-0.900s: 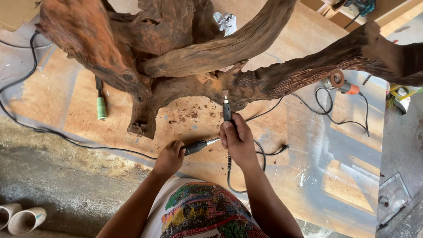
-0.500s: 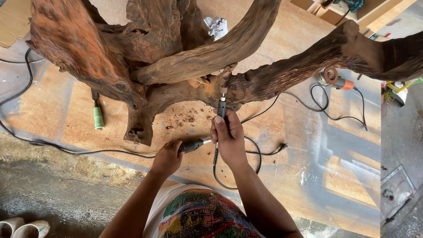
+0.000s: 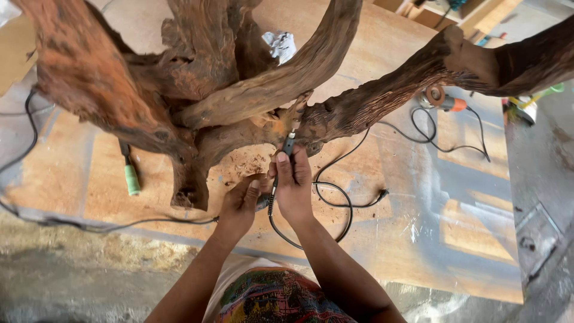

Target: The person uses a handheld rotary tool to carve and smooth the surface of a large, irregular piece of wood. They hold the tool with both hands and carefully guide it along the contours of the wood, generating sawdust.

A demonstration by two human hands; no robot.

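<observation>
R hand [image 3: 294, 182] clamped on rotary handpiece [image 3: 288, 145], long axis pointing away from wrist, tip at root-wood piece [image 3: 251, 101] just ahead. L hand [image 3: 242, 203] beside it, closed on dark tool body w/ cable [image 3: 335, 209].

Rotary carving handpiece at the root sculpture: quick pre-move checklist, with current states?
1. Right hand grips handpiece: ok.
2. Left hand on the dark piece beside the cable: ok; what that piece is, cannot tell.
3. Tip meets root sculpture: cannot tell, tip hidden against wood.
4. Black cable clear of the hands: not ok, it loops on the plywood right beside them.
5. Green-handled tool out of the way: ok, lies apart.
6. Wood dust under the work spot: not ok, piled.
</observation>
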